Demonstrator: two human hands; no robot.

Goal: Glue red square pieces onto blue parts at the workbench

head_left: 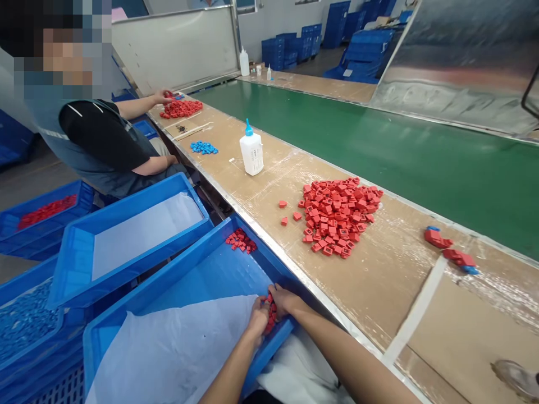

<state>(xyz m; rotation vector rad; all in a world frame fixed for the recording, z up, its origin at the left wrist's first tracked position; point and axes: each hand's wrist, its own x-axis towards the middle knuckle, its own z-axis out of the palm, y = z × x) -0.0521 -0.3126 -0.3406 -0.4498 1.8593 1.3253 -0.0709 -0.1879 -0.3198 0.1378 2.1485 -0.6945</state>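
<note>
Both my hands are low inside a blue tray [168,283], at its near right corner. My left hand [257,318] curls around a cluster of small red plastic pieces [270,317]. From the other side my right hand [283,299] closes on the same pieces, its fingers partly hidden. A white sheet [177,348] lies in the tray beside my left hand. More red plastic pieces [241,240] sit in the tray's far corner. On the bench [269,247] rests a large heap of red block-shaped pieces [341,216], with several loose ones at its left.
A white bottle [251,152] with a blue nozzle stands beside small blue pieces [204,147]. Behind the bench runs a green belt [337,134]. At left a person [105,134] sits reaching to another red heap [181,108]. Further blue trays [130,230] are stacked left.
</note>
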